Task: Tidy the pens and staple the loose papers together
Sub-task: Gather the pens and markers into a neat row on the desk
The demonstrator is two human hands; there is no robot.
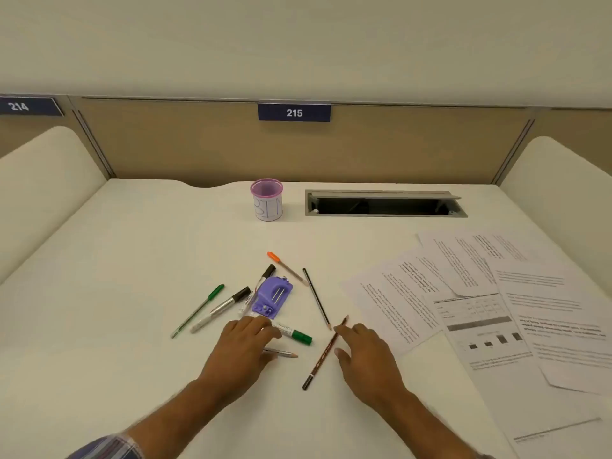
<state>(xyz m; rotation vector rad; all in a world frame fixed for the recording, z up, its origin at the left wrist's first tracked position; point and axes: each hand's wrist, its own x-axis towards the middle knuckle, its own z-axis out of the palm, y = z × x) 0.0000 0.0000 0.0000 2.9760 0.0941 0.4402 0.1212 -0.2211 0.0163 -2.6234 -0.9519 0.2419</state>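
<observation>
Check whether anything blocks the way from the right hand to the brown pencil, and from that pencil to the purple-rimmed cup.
Nothing visible does. The right hand lies open beside the brown pencil, fingertips at its shaft. Toward the cup, the black pencil, the purple stapler and an orange-capped pen lie flat on the desk; a lifted pencil passes over them.

Left arm (165, 415): plaid sleeve (106, 447), blue-white-red checks, pushed up. Right arm (427, 422) bare.
</observation>
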